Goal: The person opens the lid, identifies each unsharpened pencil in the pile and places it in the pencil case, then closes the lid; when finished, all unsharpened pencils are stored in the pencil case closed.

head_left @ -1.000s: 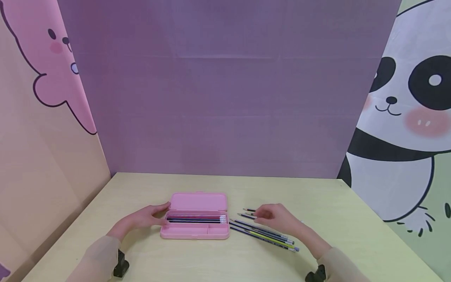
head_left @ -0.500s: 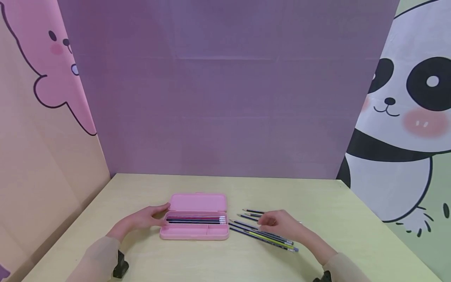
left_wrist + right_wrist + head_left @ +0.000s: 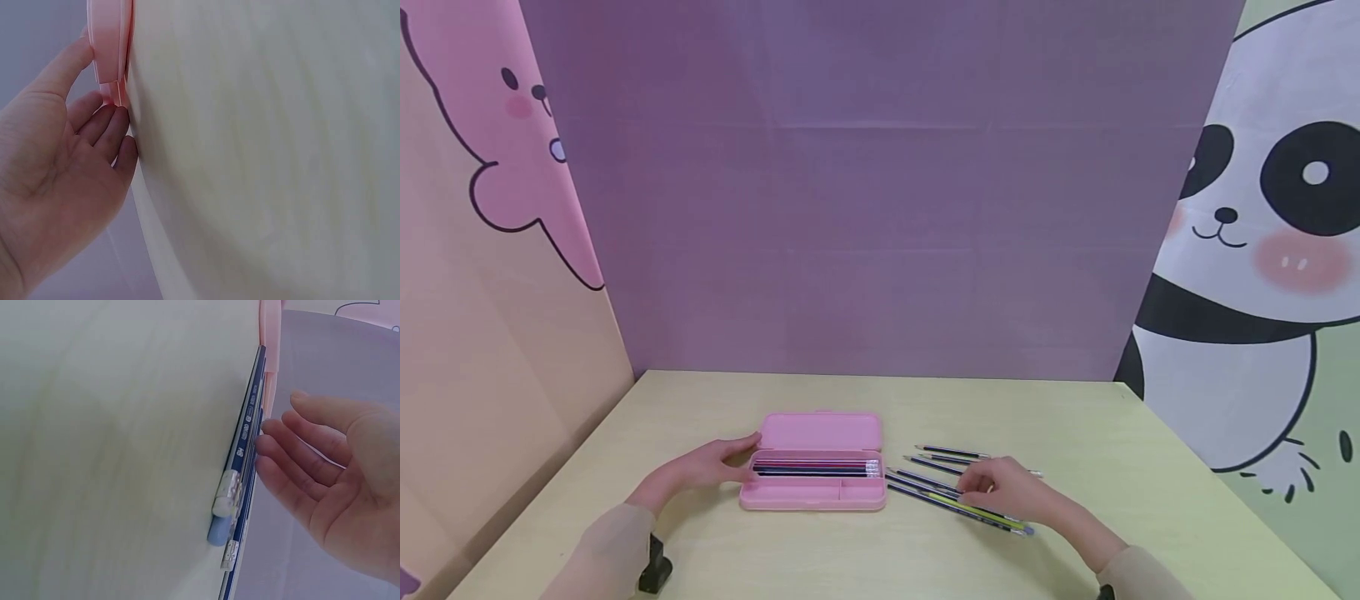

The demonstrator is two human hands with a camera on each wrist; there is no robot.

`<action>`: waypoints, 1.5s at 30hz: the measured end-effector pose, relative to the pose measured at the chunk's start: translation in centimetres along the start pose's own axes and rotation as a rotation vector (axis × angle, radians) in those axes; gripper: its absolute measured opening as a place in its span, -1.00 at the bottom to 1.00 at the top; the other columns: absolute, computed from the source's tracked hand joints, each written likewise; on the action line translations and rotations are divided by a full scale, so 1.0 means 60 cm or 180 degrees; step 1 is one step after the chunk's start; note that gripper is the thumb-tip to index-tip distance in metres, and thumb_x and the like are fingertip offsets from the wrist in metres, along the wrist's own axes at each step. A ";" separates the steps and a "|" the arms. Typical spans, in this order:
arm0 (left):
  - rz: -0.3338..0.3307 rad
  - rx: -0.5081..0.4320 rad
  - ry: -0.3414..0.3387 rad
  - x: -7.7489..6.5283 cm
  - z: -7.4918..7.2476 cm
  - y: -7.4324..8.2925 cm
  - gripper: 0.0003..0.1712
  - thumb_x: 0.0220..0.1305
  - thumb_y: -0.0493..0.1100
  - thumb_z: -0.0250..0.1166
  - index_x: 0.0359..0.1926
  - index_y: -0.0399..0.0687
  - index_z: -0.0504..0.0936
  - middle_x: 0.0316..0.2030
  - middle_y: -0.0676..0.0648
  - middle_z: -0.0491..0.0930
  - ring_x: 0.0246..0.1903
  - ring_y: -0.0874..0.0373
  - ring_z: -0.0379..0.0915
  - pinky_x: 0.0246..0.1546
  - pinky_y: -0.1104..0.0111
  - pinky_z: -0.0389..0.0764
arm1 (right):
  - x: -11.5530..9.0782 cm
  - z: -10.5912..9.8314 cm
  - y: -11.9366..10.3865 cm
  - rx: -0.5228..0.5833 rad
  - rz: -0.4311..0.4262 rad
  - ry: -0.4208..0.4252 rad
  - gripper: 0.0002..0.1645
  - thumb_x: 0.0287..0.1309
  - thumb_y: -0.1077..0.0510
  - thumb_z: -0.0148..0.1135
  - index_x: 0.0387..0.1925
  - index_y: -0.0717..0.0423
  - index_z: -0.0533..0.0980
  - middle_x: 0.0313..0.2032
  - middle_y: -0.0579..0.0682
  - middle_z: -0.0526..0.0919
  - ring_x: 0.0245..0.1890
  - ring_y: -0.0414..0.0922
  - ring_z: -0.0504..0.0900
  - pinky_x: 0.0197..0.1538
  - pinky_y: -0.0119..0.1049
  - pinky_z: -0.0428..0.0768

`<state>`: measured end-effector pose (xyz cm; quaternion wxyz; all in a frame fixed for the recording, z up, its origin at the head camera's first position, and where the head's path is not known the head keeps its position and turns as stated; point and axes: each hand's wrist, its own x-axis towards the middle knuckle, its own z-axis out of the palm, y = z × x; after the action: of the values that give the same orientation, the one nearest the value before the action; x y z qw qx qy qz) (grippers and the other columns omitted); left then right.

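A pink pencil case (image 3: 793, 495) lies with its lid (image 3: 820, 432) folded back, and several dark and red pencils (image 3: 812, 468) fill its rear compartment. My left hand (image 3: 706, 463) rests at the case's left end, thumb against the body and fingertips by the lid; the left wrist view shows the thumb (image 3: 74, 59) on the case wall. To the right, my right hand (image 3: 1009, 487) hovers close over loose pencils (image 3: 917, 493), fingers bent and holding nothing. One of these is a yellow-green pencil (image 3: 988, 517). In the right wrist view, fingertips are beside a dark blue pencil (image 3: 247, 422).
Behind the right hand lie a few more dark pencils (image 3: 953, 451), pointing left. The pale wooden table (image 3: 850, 558) ends at a purple backdrop (image 3: 880, 208). Cartoon wall panels flank it, with a panda (image 3: 1240, 275) on the right. A black wrist camera (image 3: 656, 568) sits on the left sleeve.
My right hand has moved right and toward me, from the far pencils to the nearer bundle, uncovering the far ones. The left hand and pencil case have stayed put.
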<state>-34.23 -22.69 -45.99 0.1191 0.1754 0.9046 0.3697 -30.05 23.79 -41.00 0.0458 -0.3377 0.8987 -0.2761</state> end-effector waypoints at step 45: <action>0.0016 -0.0058 0.0027 -0.002 0.000 -0.001 -0.06 0.12 0.07 0.33 0.42 -0.11 0.12 0.40 -0.29 0.07 0.39 -0.30 -0.11 0.31 -0.20 0.01 | -0.005 0.004 0.024 -0.0246 0.0272 0.0046 -0.92 0.00 0.24 0.36 -0.42 0.15 0.60 -0.46 -0.13 0.62 -0.49 -0.40 0.47 -0.39 -0.48 0.53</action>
<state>-34.11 -22.80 -46.01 0.1160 0.1750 0.9013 0.3790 -30.58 24.74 -41.98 0.0379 -0.2986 0.9226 -0.2414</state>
